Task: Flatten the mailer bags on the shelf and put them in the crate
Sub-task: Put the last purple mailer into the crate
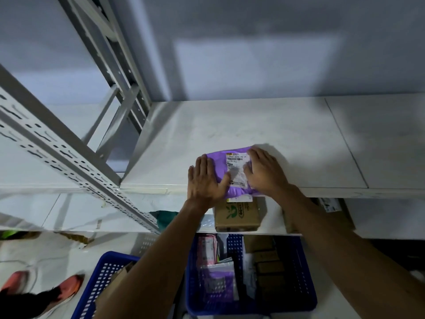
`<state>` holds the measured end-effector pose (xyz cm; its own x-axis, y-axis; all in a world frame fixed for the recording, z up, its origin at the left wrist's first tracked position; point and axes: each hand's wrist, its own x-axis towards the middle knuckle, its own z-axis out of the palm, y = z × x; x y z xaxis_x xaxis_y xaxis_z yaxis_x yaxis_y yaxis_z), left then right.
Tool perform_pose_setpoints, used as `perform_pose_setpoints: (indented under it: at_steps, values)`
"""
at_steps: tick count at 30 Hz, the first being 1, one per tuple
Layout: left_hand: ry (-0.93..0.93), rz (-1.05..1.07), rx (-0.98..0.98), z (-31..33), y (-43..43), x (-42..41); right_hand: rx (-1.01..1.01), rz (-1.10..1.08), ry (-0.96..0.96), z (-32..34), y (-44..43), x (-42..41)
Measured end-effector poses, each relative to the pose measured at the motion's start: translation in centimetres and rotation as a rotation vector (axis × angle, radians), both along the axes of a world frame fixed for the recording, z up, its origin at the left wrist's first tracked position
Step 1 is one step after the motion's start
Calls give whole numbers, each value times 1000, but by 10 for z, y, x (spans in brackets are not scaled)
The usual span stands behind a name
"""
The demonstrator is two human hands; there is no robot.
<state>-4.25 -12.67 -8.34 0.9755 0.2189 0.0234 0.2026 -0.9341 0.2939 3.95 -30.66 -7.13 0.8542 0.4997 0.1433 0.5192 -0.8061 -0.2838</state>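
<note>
Under both hands' flat fingers (202, 165) lies the mailer bag (236, 173).

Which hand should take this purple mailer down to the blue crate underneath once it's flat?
Probably the right hand: it covers the purple mailer's right end, thumb on the label, while the left hand lies partly on the shelf. The blue crate sits just below.

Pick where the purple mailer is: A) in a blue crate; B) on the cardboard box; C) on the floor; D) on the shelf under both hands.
D: the left hand and right hand press flat on the mailer at the front edge of the shelf.
</note>
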Motion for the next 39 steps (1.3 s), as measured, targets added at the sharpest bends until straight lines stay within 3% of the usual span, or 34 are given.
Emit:
perform_pose_setpoints:
  at_steps: [2,4,8,10,13,17,22,26,30,32,36,39]
  values:
    - [36,31,-48,1,-8,1,147,-21,-158,5,-3,-18]
    - [58,52,-44,2,-14,1,242,-21,-135,9,-7,-39]
    - [22,84,19,1,-28,1,213,-96,367,11,-15,-63]
    - [-2,103,54,-4,-33,-1,322,-178,707,10,-17,-72]
    - [-15,116,78,-11,-42,-6,523,-299,1009,5,-26,-79]
    - [-3,81,67,-11,-51,-20,834,-437,1237,6,-35,-84]
    - [15,44,-26,-5,-58,-40,1063,-568,1236,10,-34,-95]
    - [141,26,-207,-2,-54,-55,1221,-711,1091,7,-31,-102]
    - [30,100,-467,13,-50,-88,1299,-738,1024,-3,-26,-113]
    - [-8,214,-682,16,-43,-107,1281,-704,1055,-6,-21,-126]
    - [-4,458,-1354,1,-7,-139,1280,-546,1147,-12,-12,-169]
    - [5,508,-1565,-12,19,-164,1213,-461,1177,-20,-8,-203]
